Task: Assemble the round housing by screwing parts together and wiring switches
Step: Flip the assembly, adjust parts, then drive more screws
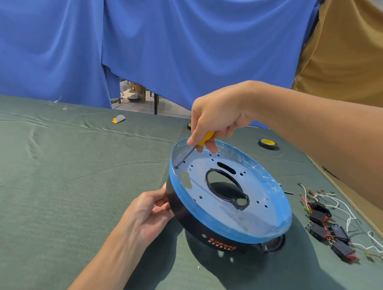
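On cloth [76, 173], left hand [145, 216] holding housing [213, 232], right hand [216, 119] gripping screwdriver [205, 138], switches [330, 230], perhaps tape [267, 143]

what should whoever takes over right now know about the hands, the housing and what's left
Right hand: fingers grip the yellow screwdriver, its tip down at a hole by the far left edge of the plate.
Left hand: grips the black wall of the housing, holding it tilted on the cloth.
Switches and their wires lie loose on the cloth right of the housing, not connected to it.
Done: plate sits in the housing. Whether this screw is tight cannot be told.
Left: finish the screws, then wire the switches.
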`<state>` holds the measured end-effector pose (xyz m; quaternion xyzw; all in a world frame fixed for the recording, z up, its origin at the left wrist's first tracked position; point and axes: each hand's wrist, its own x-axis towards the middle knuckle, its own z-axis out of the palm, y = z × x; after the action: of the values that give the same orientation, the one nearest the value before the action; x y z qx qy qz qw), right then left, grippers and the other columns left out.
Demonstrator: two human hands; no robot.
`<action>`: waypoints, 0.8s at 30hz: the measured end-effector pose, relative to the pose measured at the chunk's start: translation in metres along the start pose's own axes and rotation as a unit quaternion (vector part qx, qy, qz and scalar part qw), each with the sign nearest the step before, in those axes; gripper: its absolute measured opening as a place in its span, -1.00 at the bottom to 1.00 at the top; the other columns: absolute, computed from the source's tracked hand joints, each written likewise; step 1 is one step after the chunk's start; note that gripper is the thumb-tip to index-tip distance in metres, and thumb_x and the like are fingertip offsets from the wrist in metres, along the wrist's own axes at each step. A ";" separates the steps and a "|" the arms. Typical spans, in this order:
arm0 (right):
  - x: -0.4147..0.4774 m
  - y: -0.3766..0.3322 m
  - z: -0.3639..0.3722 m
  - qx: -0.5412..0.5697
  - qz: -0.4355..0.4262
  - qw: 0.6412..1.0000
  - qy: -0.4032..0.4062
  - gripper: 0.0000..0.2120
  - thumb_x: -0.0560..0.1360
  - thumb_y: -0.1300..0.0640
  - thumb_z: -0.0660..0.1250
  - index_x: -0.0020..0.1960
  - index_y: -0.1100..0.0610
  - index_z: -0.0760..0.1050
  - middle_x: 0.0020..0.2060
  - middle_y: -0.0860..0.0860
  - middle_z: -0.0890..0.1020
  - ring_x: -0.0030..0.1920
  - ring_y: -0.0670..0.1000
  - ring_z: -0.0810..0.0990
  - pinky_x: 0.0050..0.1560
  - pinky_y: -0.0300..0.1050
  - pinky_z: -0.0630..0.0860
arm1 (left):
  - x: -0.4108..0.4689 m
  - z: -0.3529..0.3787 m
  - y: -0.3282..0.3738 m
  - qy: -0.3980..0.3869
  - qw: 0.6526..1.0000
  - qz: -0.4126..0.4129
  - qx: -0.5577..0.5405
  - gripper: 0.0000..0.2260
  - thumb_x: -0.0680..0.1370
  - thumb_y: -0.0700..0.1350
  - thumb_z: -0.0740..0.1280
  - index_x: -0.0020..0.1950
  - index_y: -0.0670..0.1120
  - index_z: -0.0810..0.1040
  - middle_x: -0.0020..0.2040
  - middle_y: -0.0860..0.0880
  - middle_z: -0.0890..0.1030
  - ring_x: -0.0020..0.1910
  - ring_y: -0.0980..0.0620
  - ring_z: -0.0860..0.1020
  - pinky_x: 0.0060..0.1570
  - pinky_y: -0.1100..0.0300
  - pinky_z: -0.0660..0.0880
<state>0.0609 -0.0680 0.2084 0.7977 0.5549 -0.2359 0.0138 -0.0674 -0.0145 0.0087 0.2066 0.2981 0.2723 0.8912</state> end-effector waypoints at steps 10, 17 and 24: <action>0.005 -0.019 -0.006 0.043 0.099 0.993 -0.049 -0.72 0.64 0.18 0.19 -0.13 0.34 0.49 -0.46 0.17 0.60 -0.66 -0.11 0.16 -0.67 -0.34 0.11 | 0.001 -0.001 -0.001 0.005 1.000 0.014 -0.017 -0.75 0.60 -0.40 0.19 0.27 -0.38 0.48 0.11 -0.28 0.60 0.06 -0.16 0.63 0.11 -0.17 0.57; 0.003 -0.010 -0.010 0.049 0.074 0.995 -0.041 -0.78 0.50 0.08 0.39 -0.21 0.20 0.47 -0.37 0.12 0.61 -0.58 -0.08 0.21 -0.61 -0.32 0.14 | 0.001 0.000 -0.001 0.002 1.000 0.008 -0.026 -0.74 0.59 -0.37 0.24 0.27 -0.36 0.51 0.14 -0.25 0.59 0.22 -0.14 0.59 0.30 -0.13 0.47; -0.008 0.000 -0.004 -0.130 -0.088 0.982 0.109 -0.94 0.41 0.13 0.49 -0.18 -0.01 0.65 -0.40 -0.19 0.58 -0.42 -0.14 0.45 -0.48 -0.39 0.36 | 0.006 -0.005 0.000 0.016 0.999 0.004 -0.031 -0.76 0.59 -0.38 0.24 0.25 -0.38 0.51 0.21 -0.27 0.55 0.33 -0.14 0.52 0.32 -0.12 0.46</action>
<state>0.0602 -0.0735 0.2151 0.7583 0.6466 -0.0739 0.0360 -0.0670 -0.0099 0.0027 0.1757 0.3031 0.2878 0.8913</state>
